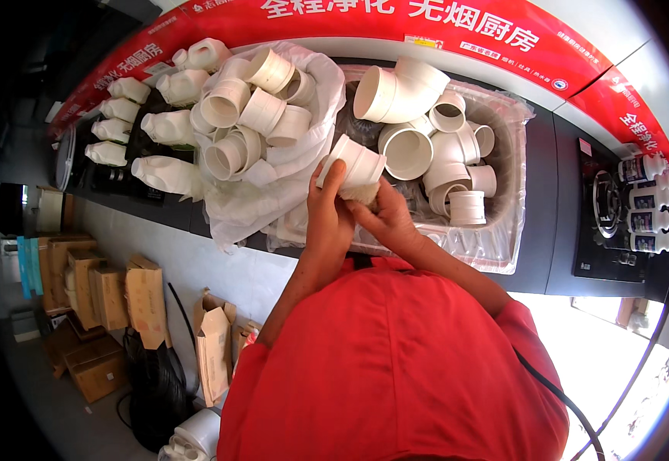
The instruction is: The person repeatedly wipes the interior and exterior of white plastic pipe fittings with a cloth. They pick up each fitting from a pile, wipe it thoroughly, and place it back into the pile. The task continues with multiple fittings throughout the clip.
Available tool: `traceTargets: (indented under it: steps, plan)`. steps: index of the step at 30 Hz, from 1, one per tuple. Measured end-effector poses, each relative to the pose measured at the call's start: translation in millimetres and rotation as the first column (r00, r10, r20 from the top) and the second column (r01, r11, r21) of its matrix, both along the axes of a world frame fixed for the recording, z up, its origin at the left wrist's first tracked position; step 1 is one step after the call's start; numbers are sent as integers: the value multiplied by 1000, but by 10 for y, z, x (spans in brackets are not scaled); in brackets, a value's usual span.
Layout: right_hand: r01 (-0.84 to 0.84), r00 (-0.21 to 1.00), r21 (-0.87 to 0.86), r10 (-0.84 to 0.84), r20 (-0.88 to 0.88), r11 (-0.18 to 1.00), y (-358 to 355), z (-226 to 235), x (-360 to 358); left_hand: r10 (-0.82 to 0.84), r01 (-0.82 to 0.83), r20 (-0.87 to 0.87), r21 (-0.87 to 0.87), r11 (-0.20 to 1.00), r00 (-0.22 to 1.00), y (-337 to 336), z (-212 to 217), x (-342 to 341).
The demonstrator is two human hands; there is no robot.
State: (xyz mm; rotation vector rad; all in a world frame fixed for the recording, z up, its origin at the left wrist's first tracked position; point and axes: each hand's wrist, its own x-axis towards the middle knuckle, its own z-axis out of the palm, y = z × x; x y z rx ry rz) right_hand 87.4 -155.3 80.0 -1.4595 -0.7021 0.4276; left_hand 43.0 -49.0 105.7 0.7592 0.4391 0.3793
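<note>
White pipe fitting [356, 162] is up in front of you, held above the near side of the bench [543, 177], between a bag on the left and a basin on the right. Your left hand [330, 206] is clamped on the fitting's left end, thumb along its near side. Your right hand [386, 218] has its fingers closed on a pale tan pad [360, 192], which lies against the fitting's underside; how the fingers sit behind it you cannot tell.

To your left, the white plastic bag [238, 209] lies open with loose fittings [261, 111] heaped in it. To your right, more elbows and couplings [409, 150] fill the plastic-draped basin [512, 219]. White jugs [167, 127] stand at far left; bottles [649, 221] line up beside a black cooktop [594, 257] at far right.
</note>
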Motion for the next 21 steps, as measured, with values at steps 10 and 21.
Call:
traceTargets:
  steps: [10,21]
  plan:
    - [-10,719,301,216,-660,954,-147,631,135,-107,66,252,165,984,962,-30,-38,40]
    - [-31,876,173,110,-470,984,-62,457,-41,-28,16,223,54,998,974,-8,-23,-35]
